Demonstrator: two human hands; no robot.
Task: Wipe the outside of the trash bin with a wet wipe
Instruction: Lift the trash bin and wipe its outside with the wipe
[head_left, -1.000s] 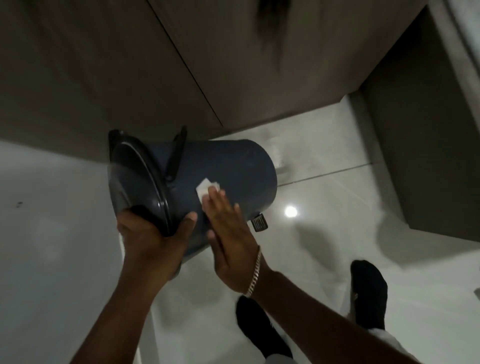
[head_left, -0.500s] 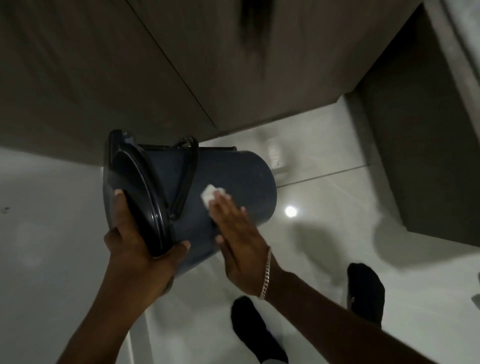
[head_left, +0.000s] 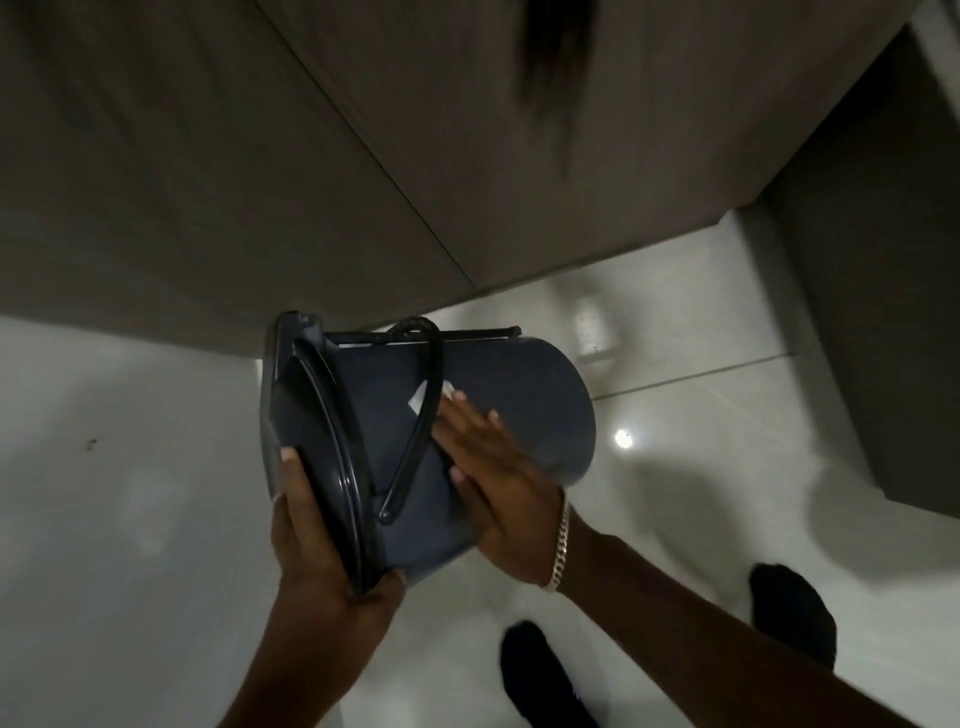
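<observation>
A dark blue trash bin (head_left: 524, 400) is held tilted on its side above the floor, its black lid (head_left: 306, 431) facing left and its black wire handle (head_left: 415, 415) lying across the wall. My left hand (head_left: 322, 540) grips the lid rim from below. My right hand (head_left: 493, 467) lies flat on the bin's side, pressing a white wet wipe (head_left: 423, 402) against it. Only a small corner of the wipe shows past the fingertips and the handle.
Brown cabinet doors (head_left: 260, 171) stand just behind the bin. A darker cabinet (head_left: 883, 322) juts out at the right. The floor is glossy white tile (head_left: 130, 519) with a light reflection. My two feet in black socks (head_left: 550, 675) are at the bottom right.
The bin has been turned in my left hand, so the wire handle now lies across its upper side. My right hand with the wipe has slid along the wall toward the handle.
</observation>
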